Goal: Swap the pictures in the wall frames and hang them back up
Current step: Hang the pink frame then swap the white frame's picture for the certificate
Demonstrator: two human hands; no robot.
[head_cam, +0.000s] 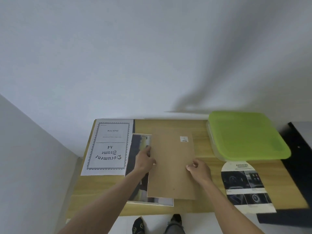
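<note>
Brown rectangular fibreboard backing panel (171, 166), pinched at both edges by left hand (144, 158) & right hand (200, 169) (fingers curled on it), should be squared over dark photo print (137, 166) before pressing down.

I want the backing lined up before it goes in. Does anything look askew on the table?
Yes. The brown backing board, gripped by the left hand and right hand, sits shifted right of the picture under it, leaving the picture's left strip and bottom edge showing.
</note>
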